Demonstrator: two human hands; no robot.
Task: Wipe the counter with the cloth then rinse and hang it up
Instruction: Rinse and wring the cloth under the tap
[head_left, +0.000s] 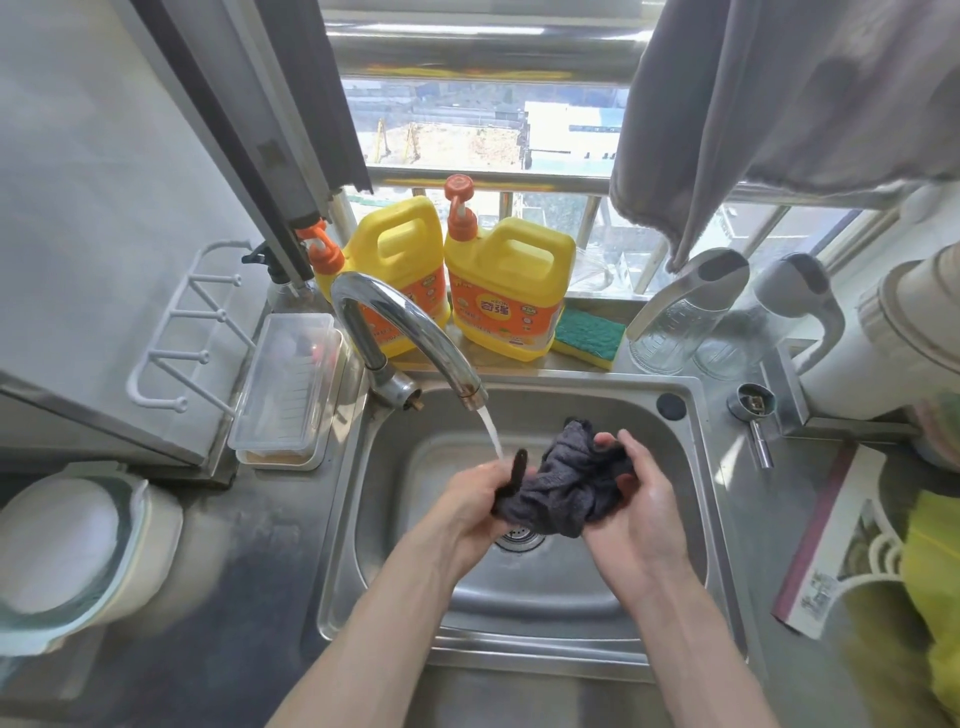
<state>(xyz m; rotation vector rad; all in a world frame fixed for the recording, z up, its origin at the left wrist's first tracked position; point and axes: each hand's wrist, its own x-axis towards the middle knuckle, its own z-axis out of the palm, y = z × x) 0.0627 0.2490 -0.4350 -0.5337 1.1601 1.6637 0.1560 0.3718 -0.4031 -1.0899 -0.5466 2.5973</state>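
Left hand (475, 499) grips cloth (569, 486), fingers hidden | right hand (636, 506) clutches its other end | tap (410, 332) water hits left hand | drain (519, 538) partly covered

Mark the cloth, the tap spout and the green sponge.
cloth (566, 488), head view, bunched middle between the hands
tap spout (415, 322), head view, top of the curved neck
green sponge (589, 332), head view, green top face
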